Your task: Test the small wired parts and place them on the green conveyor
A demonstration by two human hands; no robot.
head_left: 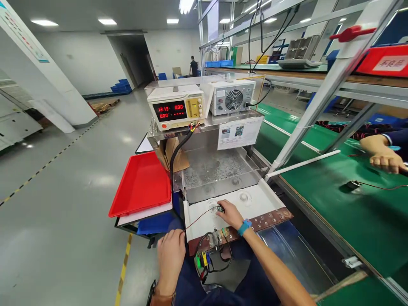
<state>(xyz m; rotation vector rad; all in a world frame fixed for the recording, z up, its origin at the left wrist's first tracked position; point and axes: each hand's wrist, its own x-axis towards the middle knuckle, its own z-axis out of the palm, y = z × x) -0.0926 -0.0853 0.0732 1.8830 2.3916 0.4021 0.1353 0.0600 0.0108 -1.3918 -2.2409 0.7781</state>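
My right hand pinches a small dark motor over the white board of the work fixture; the fingers cover part of it. From that motor a thin red and black wire runs left to my left hand, which is closed on its end. A brown strip with metal rings edges the board in front. Below it hang black leads with green, yellow and blue connectors. White round pieces sit on the board behind my right hand.
A power supply with red digits and a grey fan unit stand on the shelf. A red tray is at left. On the green conveyor, a co-worker's hand is near another small motor. A slanted metal post rises between.
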